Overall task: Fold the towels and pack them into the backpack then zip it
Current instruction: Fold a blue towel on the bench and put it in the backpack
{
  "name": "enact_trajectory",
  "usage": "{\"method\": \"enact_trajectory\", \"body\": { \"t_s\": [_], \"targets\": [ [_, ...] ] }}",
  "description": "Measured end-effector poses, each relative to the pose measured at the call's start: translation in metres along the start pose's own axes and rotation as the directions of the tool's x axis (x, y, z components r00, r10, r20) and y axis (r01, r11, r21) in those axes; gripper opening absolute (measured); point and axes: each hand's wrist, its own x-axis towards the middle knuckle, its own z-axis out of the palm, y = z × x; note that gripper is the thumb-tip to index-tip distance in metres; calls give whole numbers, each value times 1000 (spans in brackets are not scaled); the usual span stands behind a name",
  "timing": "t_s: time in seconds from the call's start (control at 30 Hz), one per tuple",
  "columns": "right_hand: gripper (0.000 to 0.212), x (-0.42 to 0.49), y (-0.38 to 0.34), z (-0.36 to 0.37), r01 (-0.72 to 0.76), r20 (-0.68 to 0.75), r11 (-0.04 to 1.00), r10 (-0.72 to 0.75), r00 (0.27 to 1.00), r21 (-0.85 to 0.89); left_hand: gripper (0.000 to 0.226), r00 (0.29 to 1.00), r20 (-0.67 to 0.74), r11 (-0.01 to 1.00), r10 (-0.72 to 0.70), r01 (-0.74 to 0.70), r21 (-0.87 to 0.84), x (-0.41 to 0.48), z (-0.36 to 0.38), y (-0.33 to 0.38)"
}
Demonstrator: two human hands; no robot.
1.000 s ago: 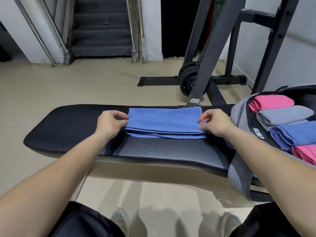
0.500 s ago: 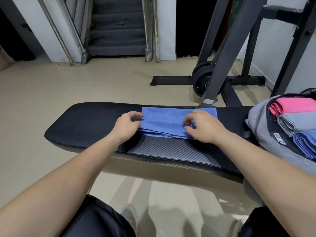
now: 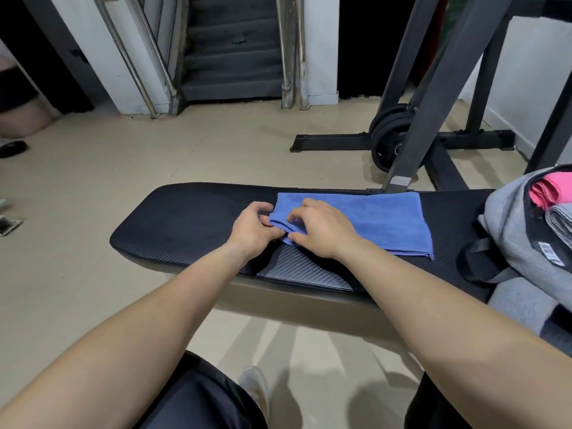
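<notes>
A folded blue towel lies flat on the black padded bench. My left hand pinches the towel's left end at its near corner. My right hand sits right beside it, fingers gripping the same left edge. At the right edge of the view an open grey backpack rests on the bench, with a pink towel and a grey towel folded inside it.
A dark steel rack with black weight plates stands behind the bench. Stairs with metal rails rise at the back. A black shoe and part of another person are at far left. My knees and a shoe show below.
My right hand has slid from the towel's right end across to its left end, meeting my left hand. The view has shifted left, so less of the backpack shows.
</notes>
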Motion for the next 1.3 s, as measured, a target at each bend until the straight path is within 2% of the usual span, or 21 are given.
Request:
{"method": "enact_trajectory", "body": {
  "t_s": [0.13, 0.3, 0.5, 0.67, 0.73, 0.8, 0.9, 0.93, 1.03, 1.13, 1.2, 1.3],
  "targets": [
    [12, 7, 0, -6, -53, -21, 987, 57, 998, 154, 47, 1000, 4, 999, 15, -14, -49, 1, -6, -1],
    [15, 7, 3, -16, -113, -67, 940, 142, 988, 322, 43, 997, 30, 994, 67, -69, 84, -3, -10, -1],
    [15, 5, 5, -16, -91, -35, 934, 110, 993, 346, 39, 997, -6, 980, 76, -73, 183, -10, -8, -1],
    [6, 3, 2, -15, -88, -12, 929, 99, 995, 360, 46, 989, 113, 948, 92, -122, 295, -15, -17, -2],
    [8, 1, 0, -10, -100, 20, 936, 99, 995, 338, 44, 991, 116, 930, 72, -109, 350, -16, -22, -4],
    [10, -1, -3, -4, -103, 46, 954, 93, 995, 282, 34, 998, 58, 954, 1, -19, 298, -15, -24, -4],
    [9, -4, -12, 4, -72, 72, 989, 63, 995, 129, 15, 980, 40, 981, -195, 195, -1, -16, -24, 1],
    [9, -4, -14, 6, -59, 71, 995, 53, 996, 86, 13, 974, 54, 974, -221, 223, -40, -15, -24, 3],
    [11, -5, -18, 9, -37, 66, 998, 34, 997, 48, 18, 979, 67, 981, -192, 190, 28, -10, -20, -1],
    [20, -9, -18, 8, -11, 125, 999, 4, 992, 52, 35, 986, 2, 985, -165, 165, 40, -5, -14, -5],
    [22, -11, -16, 4, -6, 138, 994, -9, 990, 108, 32, 992, -81, 995, -101, 101, -1, -3, -11, -2],
    [27, -10, -8, -6, -51, 56, 989, 43, 998, 140, 26, 991, -122, 999, -49, 49, 4, 0, -10, -1]
  ]
}}
